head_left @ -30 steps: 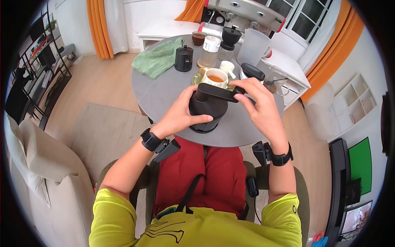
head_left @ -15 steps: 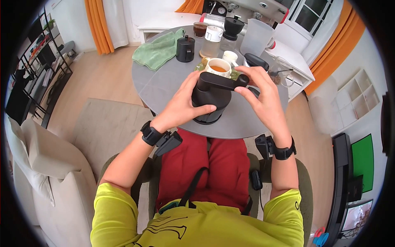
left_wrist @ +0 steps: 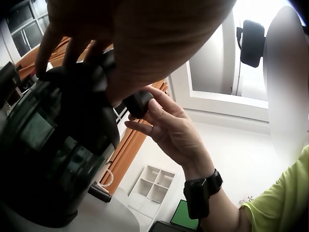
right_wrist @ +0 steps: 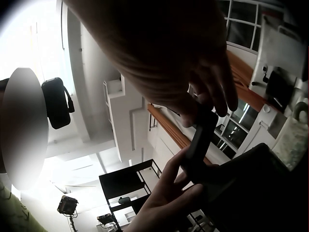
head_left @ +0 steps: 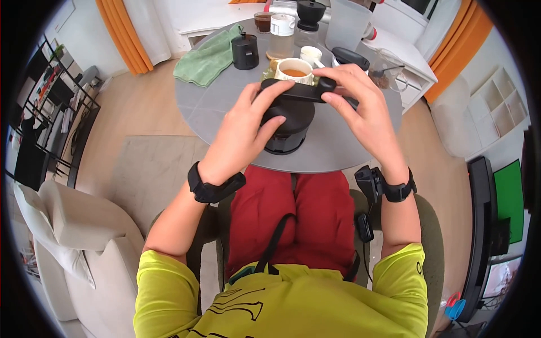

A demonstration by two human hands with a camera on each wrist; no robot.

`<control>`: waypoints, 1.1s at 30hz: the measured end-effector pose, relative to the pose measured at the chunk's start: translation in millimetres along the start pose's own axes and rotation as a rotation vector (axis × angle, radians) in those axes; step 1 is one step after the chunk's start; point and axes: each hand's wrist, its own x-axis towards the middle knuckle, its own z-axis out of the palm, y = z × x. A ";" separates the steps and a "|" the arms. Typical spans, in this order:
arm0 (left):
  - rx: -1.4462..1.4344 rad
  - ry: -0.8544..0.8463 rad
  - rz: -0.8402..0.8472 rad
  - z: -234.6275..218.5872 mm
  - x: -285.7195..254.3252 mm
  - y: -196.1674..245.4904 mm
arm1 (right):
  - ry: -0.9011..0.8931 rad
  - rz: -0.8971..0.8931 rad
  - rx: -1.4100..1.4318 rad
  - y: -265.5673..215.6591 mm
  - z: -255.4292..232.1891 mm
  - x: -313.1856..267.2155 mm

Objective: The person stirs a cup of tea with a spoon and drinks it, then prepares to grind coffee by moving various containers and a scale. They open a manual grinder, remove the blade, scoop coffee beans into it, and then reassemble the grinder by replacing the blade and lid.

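On the round grey table (head_left: pixel 338 149), close to its near edge, stands a black hand-crank coffee grinder (head_left: pixel 290 121). My left hand (head_left: pixel 234 132) grips its top, index finger over the hub of the crank arm (head_left: pixel 301 93) and thumb on the lid. With thumb and fingers, my right hand (head_left: pixel 369 107) pinches the knob (head_left: pixel 326 85) at the arm's end. The left wrist view shows the grinder's dark see-through lower body (left_wrist: pixel 53 150) from the side. In the right wrist view, the arm (right_wrist: pixel 202 140) slants between both hands.
Just beyond the grinder sits a white mug (head_left: pixel 281 75) of amber liquid. Farther back are a black pot (head_left: pixel 245 53), a green cloth (head_left: pixel 205 65), a white-topped jar (head_left: pixel 282 27), a second grinder (head_left: pixel 309 16), a clear pitcher (head_left: pixel 345 25) and a glass jug (head_left: pixel 389 65).
My left hand has shifted from the grinder's side up onto the crank hub. The crank has swung slightly away from my body, my right hand still on its knob. The head view has moved slightly.
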 end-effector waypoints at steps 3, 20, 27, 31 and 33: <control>-0.010 -0.020 -0.022 -1.3 1.8 2.0 | 0.028 -0.121 -0.032 5.9 1.3 0.7; 0.049 0.005 0.043 -1.2 1.9 -6.3 | 0.032 0.039 -0.001 2.7 3.4 -1.6; 0.043 0.026 0.076 1.1 2.8 -9.9 | -0.011 0.164 0.045 -3.3 3.1 -1.7; 0.041 0.012 0.050 0.5 3.4 -9.9 | 0.084 0.005 0.148 12.5 9.9 -1.5; 0.040 0.019 0.063 0.2 2.6 -10.2 | 0.038 0.034 0.132 10.7 8.0 -2.3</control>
